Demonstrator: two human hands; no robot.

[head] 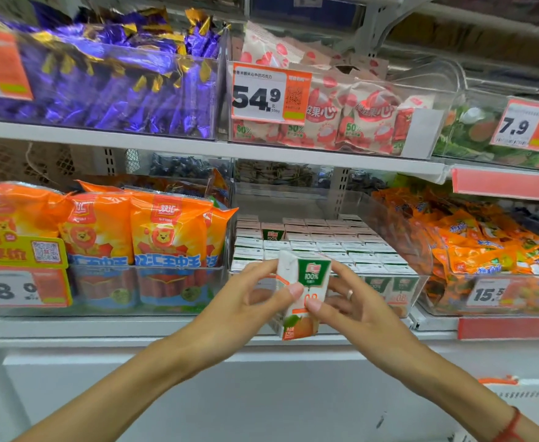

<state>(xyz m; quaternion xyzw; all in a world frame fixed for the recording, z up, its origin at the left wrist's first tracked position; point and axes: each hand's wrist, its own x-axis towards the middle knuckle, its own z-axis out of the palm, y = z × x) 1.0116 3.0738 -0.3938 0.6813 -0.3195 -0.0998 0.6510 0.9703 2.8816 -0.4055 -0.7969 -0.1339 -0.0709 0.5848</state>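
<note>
Room: a shop aisle, seen close against white metal shelving with a slotted back panel [108, 167].
Upper shelf [198, 148]: its white edge runs across the whole view, and three clear bins stand on it side by side.
Lower shelf [70, 327]: white, it carries three more clear bins, with a plain pale panel below it.
Purple sweets [118, 84]: they fill the left upper bin and are heaped above its rim.
Orange sausage packs [134, 231]: upright in the left lower bin, lion faces toward the aisle.
Pink packets [357, 116]: in the middle upper bin, directly above the cartons.
Orange sachets [472, 237]: a loose heap in the right lower bin.
Green packs [465, 132]: in the right upper bin, too blurred to read.
Middle lower bin [424, 275]: clear walls, packed with rows of small cartons [319, 240] standing tops up.
Juice carton [306, 282]: white, green and orange. It is tilted and held in the air just in front of the middle lower bin, hiding part of its front wall.
Left hand [255, 298]: thumb pressed on the carton's front face, fingers curled round its left side.
Right hand [354, 301]: thumb on the lower front, fingers wrapped behind. There is a ring [350, 294] on one finger and a red cord [510, 425] at the wrist.
Price tags: the 54.9 tag [269, 92] is on the pink bin, the 7.9 tag [523, 126] on the green one, the 8 tag [22, 290] at lower left and the 15.5 tag [491, 293] at lower right.
</note>
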